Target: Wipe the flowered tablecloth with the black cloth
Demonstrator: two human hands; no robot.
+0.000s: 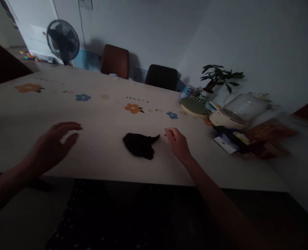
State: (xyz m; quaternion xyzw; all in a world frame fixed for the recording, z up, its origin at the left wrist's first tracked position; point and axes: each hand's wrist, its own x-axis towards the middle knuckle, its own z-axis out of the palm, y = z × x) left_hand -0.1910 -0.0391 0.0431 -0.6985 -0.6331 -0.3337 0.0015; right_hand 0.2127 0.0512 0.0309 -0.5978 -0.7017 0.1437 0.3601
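A small piece of crumpled black cloth (139,145) lies on the pale table, with a thin tail pointing right. Its exact kind is hard to make out in the dim light. To its left, my left hand (55,144) hovers over the table, thumb and fingers apart, holding nothing. My right hand (177,143) is just right of the cloth's tail, with a small gap between them. Its fingers are curled in, and nothing shows in them.
The tablecloth (96,118) has printed flowers. At the right stand a potted plant (207,92), a round green mat (194,107), a white round container (228,119), a dark box (232,139) and blurred bags. Two chairs (115,60) and a fan (63,40) are beyond the table.
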